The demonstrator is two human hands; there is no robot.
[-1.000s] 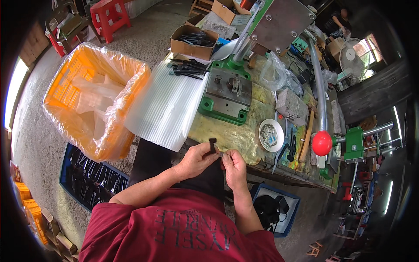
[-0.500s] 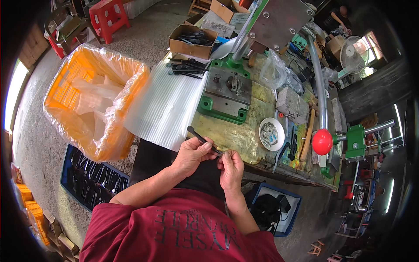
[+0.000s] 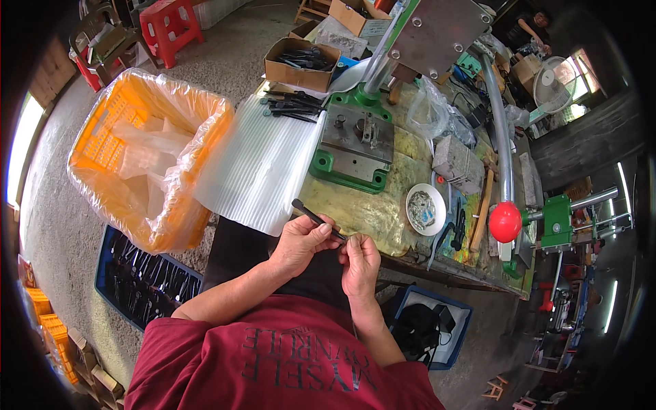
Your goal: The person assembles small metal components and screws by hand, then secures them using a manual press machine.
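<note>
My left hand (image 3: 301, 240) grips a thin black rod-shaped part (image 3: 313, 216) that sticks out up and to the left over the bench edge. My right hand (image 3: 360, 260) sits close beside it, its fingertips pinched at the rod's near end; what is between them is too small to make out. Both hands hover over my lap at the front of the yellowish workbench (image 3: 372, 212). Straight ahead stands a green press base (image 3: 352, 147) with a grey metal die block on top.
A white corrugated sheet (image 3: 263, 164) slopes from the bench to an orange crate (image 3: 137, 157) lined with clear plastic. More black parts (image 3: 290, 104) lie beyond the sheet beside a cardboard box (image 3: 301, 63). A white dish (image 3: 425, 208), a red-knobbed lever (image 3: 506, 222) and blue bins (image 3: 147, 280) surround me.
The black part has turned from a short upright piece between my hands to a rod pointing up-left. My hands have stayed at the bench edge, close together.
</note>
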